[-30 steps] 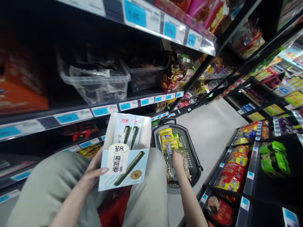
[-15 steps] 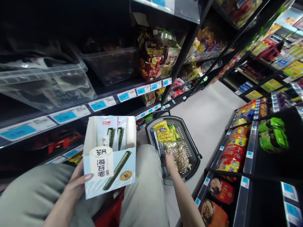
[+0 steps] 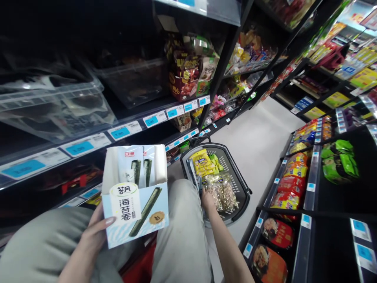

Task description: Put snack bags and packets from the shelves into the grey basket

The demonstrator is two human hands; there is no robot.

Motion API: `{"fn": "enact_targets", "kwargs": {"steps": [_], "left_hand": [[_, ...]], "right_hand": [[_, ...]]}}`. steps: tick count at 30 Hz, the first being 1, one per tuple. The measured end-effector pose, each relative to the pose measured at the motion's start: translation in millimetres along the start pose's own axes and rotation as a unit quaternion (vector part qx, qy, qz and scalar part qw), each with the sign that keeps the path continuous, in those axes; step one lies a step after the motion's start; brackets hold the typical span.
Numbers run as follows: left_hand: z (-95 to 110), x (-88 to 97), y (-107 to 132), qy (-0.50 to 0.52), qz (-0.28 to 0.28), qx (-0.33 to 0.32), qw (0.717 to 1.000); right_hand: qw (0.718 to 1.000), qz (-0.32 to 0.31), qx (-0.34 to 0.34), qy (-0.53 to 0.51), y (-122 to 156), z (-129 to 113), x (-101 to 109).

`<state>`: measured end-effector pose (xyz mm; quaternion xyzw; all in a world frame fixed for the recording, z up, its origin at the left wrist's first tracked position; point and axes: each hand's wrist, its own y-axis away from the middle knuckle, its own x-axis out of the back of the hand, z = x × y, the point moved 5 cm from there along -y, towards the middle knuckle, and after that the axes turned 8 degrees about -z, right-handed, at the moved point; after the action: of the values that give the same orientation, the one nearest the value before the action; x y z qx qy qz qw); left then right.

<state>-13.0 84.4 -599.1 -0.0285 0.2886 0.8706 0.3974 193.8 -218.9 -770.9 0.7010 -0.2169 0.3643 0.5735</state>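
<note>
My left hand [image 3: 96, 232] grips the lower left side of an open cardboard box of seaweed rolls [image 3: 137, 212], thumb on its front. Inside the box stand pale blue seaweed roll packets [image 3: 132, 165], tilted back. My right hand [image 3: 208, 201] reaches into a dark shopping basket [image 3: 246, 188] on the floor, its fingers closed and partly hidden at the end of a slim pale blue packet [image 3: 193, 173] along the basket's left wall. Beside that hand lie clear bags of small brownish pieces [image 3: 222, 192]. A yellow snack bag [image 3: 202, 163] lies above them, with a green bag [image 3: 216, 163] at its right.
Left of me runs a dark shelf with price tags [image 3: 78, 146], a clear plastic bin [image 3: 53, 106] and a snack display box [image 3: 184, 84]. Another shelf on the right holds red noodle packs [image 3: 290, 184] and green packs [image 3: 340, 161]. My knees flank the seaweed box.
The view has shifted slightly. My right hand has moved a little left and up along the basket's left side. My left hand still holds the box.
</note>
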Motion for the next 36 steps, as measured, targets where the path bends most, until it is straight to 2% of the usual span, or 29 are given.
{"fn": "enact_targets", "kwargs": {"steps": [3,7,10,13,15,18,19,20,23,25,27,30,32,36], "left_hand": [[1,-1.5,-1,0.024,-0.006,0.003,1.000],[2,-2.0,-7,0.025,-0.039,-0.024,0.999],[4,-5.1,-10,0.038,-0.056,-0.049,0.996],[7,-12.3,-11,0.060,-0.108,-0.085,0.989],[10,-17.9,-12,0.060,-0.173,-0.111,0.977],[12,-20.3,-12,0.050,-0.246,-0.149,0.957],[11,-19.4,-13,0.044,-0.258,-0.162,0.951],[11,-18.4,-14,0.037,-0.270,-0.175,0.946],[7,-16.8,-15,0.005,-0.302,-0.210,0.930],[7,-16.7,-15,-0.011,-0.317,-0.227,0.921],[8,-16.6,-13,-0.017,-0.324,-0.236,0.916],[12,-15.8,-9,-0.020,-0.321,-0.241,0.916],[15,-15.4,-6,-0.033,-0.313,-0.245,0.917],[17,-16.4,-4,-0.059,-0.309,-0.256,0.914]], "right_hand": [[1.000,-0.001,0.008,0.007,-2,-3,1],[1.000,0.014,0.014,0.016,11,-3,2],[0.999,0.046,-0.002,0.009,27,6,16],[0.981,0.158,0.018,-0.111,50,8,60],[0.938,0.244,0.099,-0.227,76,-7,104],[0.853,0.332,0.228,-0.332,137,-53,170],[0.831,0.349,0.261,-0.346,160,-73,188],[0.826,0.345,0.285,-0.343,181,-95,202],[0.877,0.294,0.290,-0.247,222,-159,222],[0.904,0.282,0.274,-0.168,232,-192,226],[0.922,0.269,0.250,-0.122,228,-213,226],[0.946,0.198,0.217,-0.136,206,-228,222],[0.948,0.164,0.207,-0.177,190,-229,220],[0.928,0.190,0.203,-0.247,171,-223,218]]}}
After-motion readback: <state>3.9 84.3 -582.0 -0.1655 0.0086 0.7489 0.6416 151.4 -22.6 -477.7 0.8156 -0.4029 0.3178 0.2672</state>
